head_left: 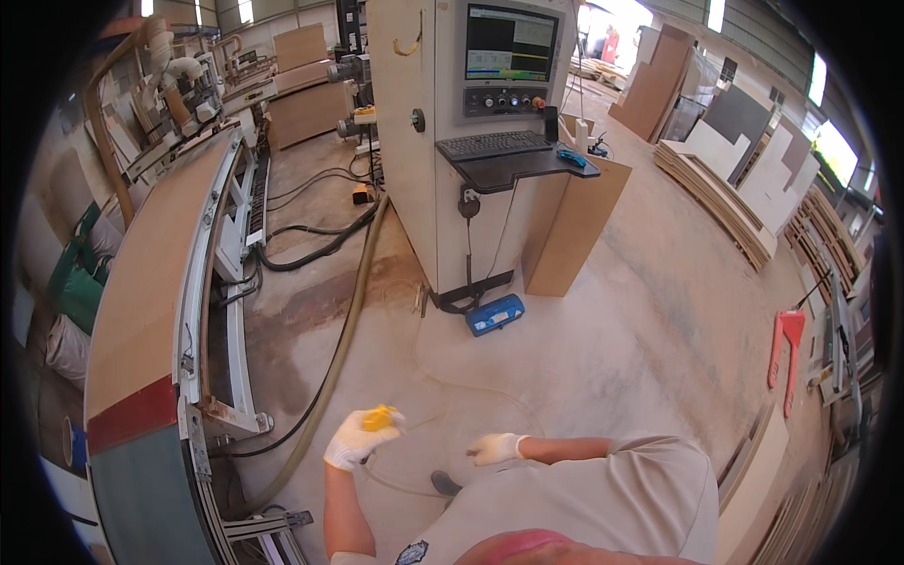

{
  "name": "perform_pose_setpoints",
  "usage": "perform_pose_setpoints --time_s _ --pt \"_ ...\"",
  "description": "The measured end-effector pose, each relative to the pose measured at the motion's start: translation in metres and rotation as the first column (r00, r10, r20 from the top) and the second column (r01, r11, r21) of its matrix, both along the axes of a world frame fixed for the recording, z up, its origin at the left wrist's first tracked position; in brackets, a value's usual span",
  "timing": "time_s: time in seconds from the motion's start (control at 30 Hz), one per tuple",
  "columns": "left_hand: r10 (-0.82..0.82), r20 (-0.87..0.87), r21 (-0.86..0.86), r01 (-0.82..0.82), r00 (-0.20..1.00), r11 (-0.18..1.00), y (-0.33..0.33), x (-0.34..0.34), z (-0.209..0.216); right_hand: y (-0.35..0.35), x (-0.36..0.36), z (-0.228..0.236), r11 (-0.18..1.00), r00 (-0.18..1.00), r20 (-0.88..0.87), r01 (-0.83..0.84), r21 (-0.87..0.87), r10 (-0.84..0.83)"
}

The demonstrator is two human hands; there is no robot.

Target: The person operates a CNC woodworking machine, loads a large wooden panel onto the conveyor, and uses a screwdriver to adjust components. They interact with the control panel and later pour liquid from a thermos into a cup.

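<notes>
You have two gloved hands [363, 440] [497, 449], one yellow object [380, 418], one blue case [494, 315], one screen [510, 42], one keyboard [494, 145] and one pallet truck [788, 328]

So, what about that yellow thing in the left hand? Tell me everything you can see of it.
The yellow thing is small, bright and uneven in outline; it looks like plastic. The gloved left hand grips it, held up above the floor. The glove hides part of it and the finer details are blurred, so I can't tell its full shape or use. A thin, pale hose seems to curve below; whether they join is unclear.
</notes>
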State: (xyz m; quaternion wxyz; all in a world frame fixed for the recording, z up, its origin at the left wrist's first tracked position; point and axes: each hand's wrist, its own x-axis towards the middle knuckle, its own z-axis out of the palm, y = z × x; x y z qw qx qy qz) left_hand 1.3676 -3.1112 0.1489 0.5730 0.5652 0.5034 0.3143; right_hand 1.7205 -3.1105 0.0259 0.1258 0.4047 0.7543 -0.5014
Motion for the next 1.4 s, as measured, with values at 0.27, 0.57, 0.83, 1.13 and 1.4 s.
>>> perform_pose_setpoints --time_s 0.27,0.57,0.83,1.13,1.4 --pt "-0.59 -0.787 -0.401 0.577 0.181 0.712 0.099 0.111 -0.015 0.008 0.188 -0.109 0.04 0.462 0.222 0.492 -0.87 -0.858" --pt "-0.623 -0.769 -0.475 0.524 0.142 0.707 0.202 0.173 0.009 0.12 0.211 -0.148 0.726 0.746 0.303 0.658 -0.197 -0.593" --pt "-0.603 -0.748 -0.53 0.297 0.277 0.794 0.266 0.203 -0.017 0.262 0.218 -0.137 0.712 0.81 0.048 0.541 -0.448 -0.585" --pt "-0.476 -0.613 -0.694 -0.141 0.631 0.706 0.223 0.15 -0.093 0.317 0.237 -0.223 0.96 0.979 -0.197 -0.102 -0.261 0.051" --pt "-0.132 -0.688 -0.689 -0.587 0.713 0.425 0.146 0.093 -0.162 0.35 0.201 -0.214 0.905 0.993 -0.058 0.07 -0.42 -0.104"
